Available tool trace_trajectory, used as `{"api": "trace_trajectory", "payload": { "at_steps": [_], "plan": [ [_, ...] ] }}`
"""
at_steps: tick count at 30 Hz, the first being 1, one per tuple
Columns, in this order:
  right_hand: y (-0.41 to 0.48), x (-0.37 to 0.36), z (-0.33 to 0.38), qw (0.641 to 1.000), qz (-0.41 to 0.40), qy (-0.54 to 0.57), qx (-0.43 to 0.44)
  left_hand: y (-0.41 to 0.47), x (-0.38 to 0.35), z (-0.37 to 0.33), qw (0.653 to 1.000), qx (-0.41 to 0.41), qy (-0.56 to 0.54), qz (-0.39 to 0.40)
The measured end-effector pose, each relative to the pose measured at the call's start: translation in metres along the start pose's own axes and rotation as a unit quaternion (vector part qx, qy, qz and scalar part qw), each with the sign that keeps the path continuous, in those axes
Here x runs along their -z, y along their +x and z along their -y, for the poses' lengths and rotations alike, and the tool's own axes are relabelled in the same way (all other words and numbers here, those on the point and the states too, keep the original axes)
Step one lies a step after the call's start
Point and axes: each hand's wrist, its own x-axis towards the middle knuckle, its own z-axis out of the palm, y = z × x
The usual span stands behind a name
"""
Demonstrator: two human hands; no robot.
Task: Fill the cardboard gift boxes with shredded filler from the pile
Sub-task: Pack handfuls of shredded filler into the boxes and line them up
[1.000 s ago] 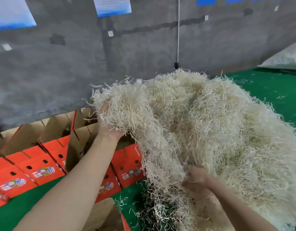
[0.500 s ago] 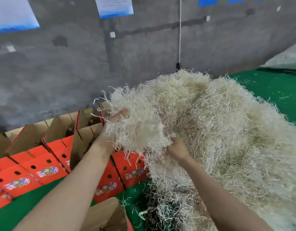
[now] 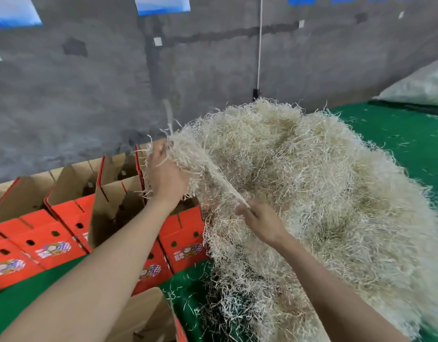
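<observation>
**Pile of shredded filler** (image 3: 324,193): pale, tangled heap on the green worktop (image 3: 398,134), its left edge touching the row of boxes. It likely sits there so each handful travels only a short way.

**Cardboard gift boxes** (image 3: 52,243): red-printed, in a row left of the pile, with brown flaps standing up so the mouths are open to you. How much filler they hold cannot be told from here. One more box (image 3: 144,317) sits near your body, its flap up.

**Your left hand** (image 3: 167,176): raised, back of the hand towards you, forearm reaching forward. The fingers are curled round a clump (image 3: 188,154) at the pile's left edge, above the open box nearest the pile (image 3: 183,233). This looks like the load meant for that box.

**Your right hand** (image 3: 264,223): lower and nearer you, against the pile's front slope. The fingertips pinch a taut band of strands (image 3: 223,186) that runs up to the clump. You seem to be tearing the clump away from the heap.

**Judgement**: the clump is not yet separated. The strands cling together, so part them fully or they may drag extra filler over the box edge.
</observation>
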Motion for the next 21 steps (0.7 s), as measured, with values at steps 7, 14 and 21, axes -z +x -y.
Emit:
{"api": "trace_trajectory", "payload": {
  "at_steps": [7,14,21],
  "plan": [
    [-0.037,-0.004,-0.118,0.935,0.126,-0.246,-0.220,0.014,0.037,-0.019,0.929,0.156,-0.306,-0.140],
    [0.008,0.016,-0.003,0.986,-0.063,-0.146,-0.050,-0.001,0.055,-0.010,0.908,0.235,-0.347,-0.003],
    [0.008,0.013,0.148,0.864,0.095,0.493,-0.032,-0.020,0.135,0.000,0.863,0.205,-0.460,0.046]
  ]
}}
